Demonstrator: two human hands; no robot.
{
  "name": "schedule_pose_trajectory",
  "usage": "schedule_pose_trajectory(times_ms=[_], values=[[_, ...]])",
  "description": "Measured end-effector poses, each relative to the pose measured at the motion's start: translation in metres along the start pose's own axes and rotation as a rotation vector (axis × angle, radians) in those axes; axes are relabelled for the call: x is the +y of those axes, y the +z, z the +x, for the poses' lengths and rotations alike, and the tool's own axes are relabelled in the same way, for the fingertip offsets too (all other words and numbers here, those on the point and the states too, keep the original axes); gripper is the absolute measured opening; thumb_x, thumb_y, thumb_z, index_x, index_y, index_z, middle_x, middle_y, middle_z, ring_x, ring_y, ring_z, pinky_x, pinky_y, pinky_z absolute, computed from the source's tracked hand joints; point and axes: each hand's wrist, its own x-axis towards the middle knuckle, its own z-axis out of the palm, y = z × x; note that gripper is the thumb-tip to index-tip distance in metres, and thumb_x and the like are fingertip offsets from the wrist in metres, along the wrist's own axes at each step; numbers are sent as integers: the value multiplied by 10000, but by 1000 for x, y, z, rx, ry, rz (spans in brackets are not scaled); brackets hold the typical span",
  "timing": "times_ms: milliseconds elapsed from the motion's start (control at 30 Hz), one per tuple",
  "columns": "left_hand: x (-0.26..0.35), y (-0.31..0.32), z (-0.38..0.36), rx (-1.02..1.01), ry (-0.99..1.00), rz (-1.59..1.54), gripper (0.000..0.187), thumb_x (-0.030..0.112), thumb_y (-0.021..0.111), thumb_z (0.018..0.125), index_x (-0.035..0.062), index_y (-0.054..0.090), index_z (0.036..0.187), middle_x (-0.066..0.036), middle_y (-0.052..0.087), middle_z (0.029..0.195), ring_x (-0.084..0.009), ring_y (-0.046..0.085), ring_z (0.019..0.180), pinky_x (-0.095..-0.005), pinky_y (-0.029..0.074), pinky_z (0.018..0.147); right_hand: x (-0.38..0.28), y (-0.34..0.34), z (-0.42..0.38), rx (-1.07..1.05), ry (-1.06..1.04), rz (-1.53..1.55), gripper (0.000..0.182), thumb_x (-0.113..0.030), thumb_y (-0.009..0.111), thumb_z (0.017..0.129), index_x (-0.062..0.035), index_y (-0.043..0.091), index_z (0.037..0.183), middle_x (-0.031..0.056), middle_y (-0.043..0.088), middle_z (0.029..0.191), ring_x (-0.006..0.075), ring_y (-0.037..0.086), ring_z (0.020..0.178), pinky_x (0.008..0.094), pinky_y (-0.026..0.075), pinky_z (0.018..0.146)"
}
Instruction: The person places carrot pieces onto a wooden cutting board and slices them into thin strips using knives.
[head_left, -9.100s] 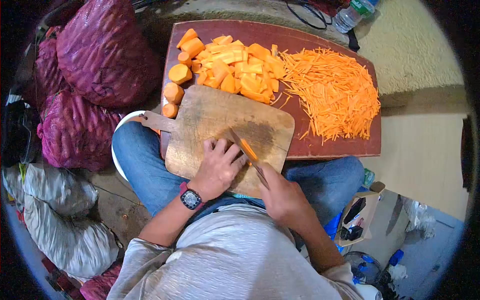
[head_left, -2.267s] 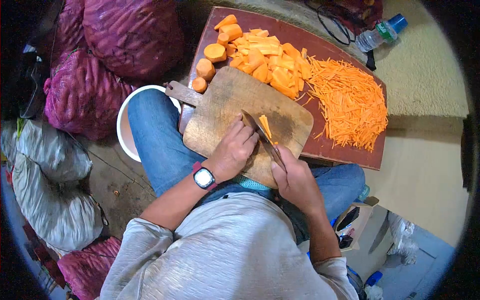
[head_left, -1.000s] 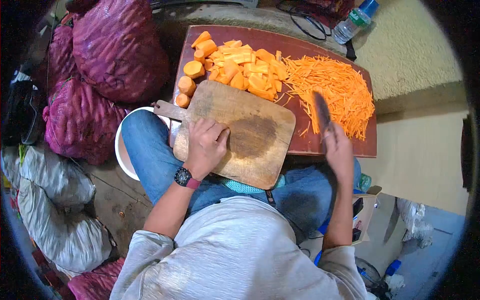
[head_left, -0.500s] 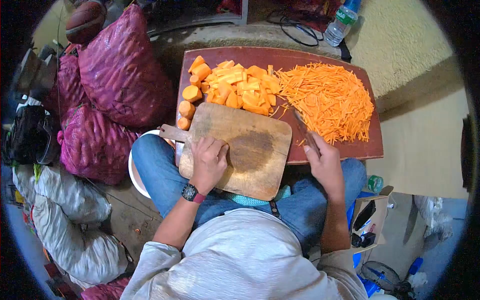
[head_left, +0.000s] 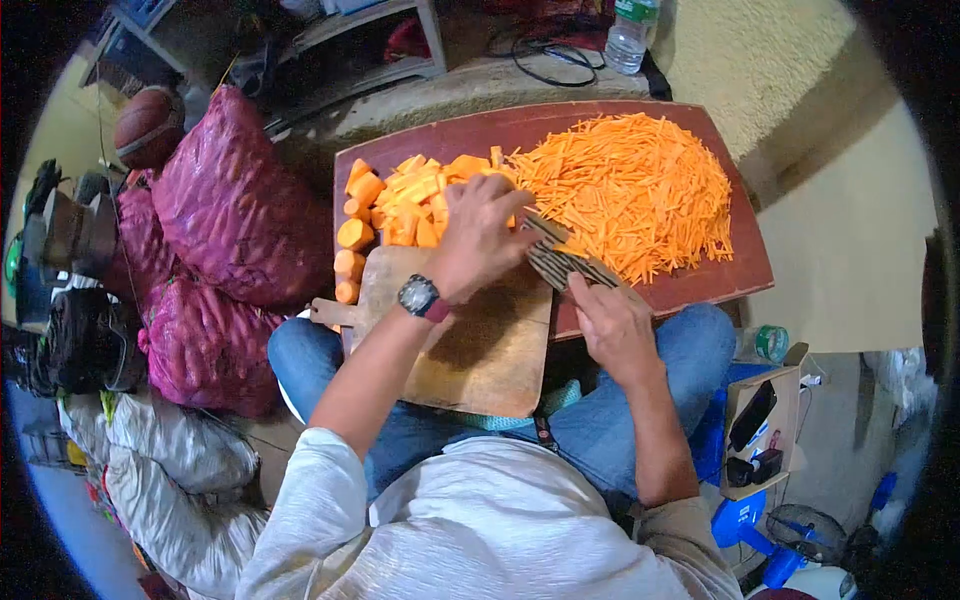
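The left hand (head_left: 480, 235) reaches forward over the wooden cutting board (head_left: 490, 350), its fingers curled down onto the heap of carrot chunks (head_left: 405, 200) at the far side. The right hand (head_left: 615, 325) grips a knife (head_left: 560, 260) by its handle, the blade lying just right of the left hand. Beyond the blade, a pile of carrot strips (head_left: 630, 185) covers the red board (head_left: 720, 275).

The left hand (head_left: 482, 232) covers the carrot slabs (head_left: 415, 195) at the pile's three o'clock edge, so what its fingers grip cannot be told. The knife (head_left: 562, 258) is motion-blurred, its handle buried in the right hand (head_left: 612, 328). The forearm hides part of the cutting board (head_left: 490, 355). The bottle (head_left: 630, 25) at twelve o'clock is cut off.
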Motion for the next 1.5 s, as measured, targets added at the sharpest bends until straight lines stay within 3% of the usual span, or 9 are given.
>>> schedule_pose_trajectory(times_ms=[100,267,533,600,767,833,1167,1233,1500], values=[[15,28,24,-226,137,36,683,399,930,772,123,706,1354,-112,656,1222,-322,570,1235,-557,371,1060,-9,-4,3,-18,0,16,477,-82,707,934,-62,661,1409,113,692,966,320,713,957,457,601,801],[-7,79,50,-198,283,355,486,338,855,861,123,725,1277,-104,657,1177,-317,573,1243,-591,361,1073,-1,3,-1,-25,11,42,553,-61,743,901,-78,660,1448,99,683,967,315,697,902,461,587,800],[-64,57,49,-29,122,259,347,332,828,913,183,785,1225,-91,709,1175,-328,626,1188,-607,380,1053,3,3,4,25,190,335,448,-98,731,933,-48,689,1376,222,749,986,418,751,895,519,617,779],[-83,40,50,-191,-99,387,406,374,858,856,148,803,1188,-103,723,1223,-311,620,1212,-588,381,1026,5,5,6,53,201,429,452,-104,747,926,-36,693,1370,249,752,984,440,752,891,521,617,782],[-80,35,42,-217,-10,315,437,404,888,804,155,820,1157,-102,748,1212,-321,616,1235,-592,375,1032,7,7,10,83,244,585,470,-110,783,915,-18,699,1368,279,763,991,463,758,906,519,616,800],[-78,43,43,-441,-92,411,520,459,864,844,226,782,1302,-153,682,1468,-450,547,1440,-676,317,1154,8,6,9,46,265,550,475,-107,787,920,-6,695,1375,285,766,1013,465,762,916,514,615,811],[-56,30,29,-110,-22,275,402,299,859,805,141,790,1168,-115,723,1115,-317,635,1168,-560,388,1028,11,3,11,24,337,634,450,-100,792,928,36,701,1347,305,766,1089,448,771,998,485,617,868],[-43,6,7,-16,35,142,422,269,863,798,124,781,1186,-118,715,1128,-316,643,1129,-522,392,1020,12,4,11,93,312,611,452,-76,796,929,68,695,1346,254,782,1004,347,791,917,426,603,821],[32,-48,-157,-210,-270,101,428,227,890,812,56,773,1187,-163,693,1189,-346,633,1170,-494,412,1033,-21,-15,1,0,203,562,476,-89,793,943,84,663,1367,296,765,1158,440,774,1046,480,623,905]])
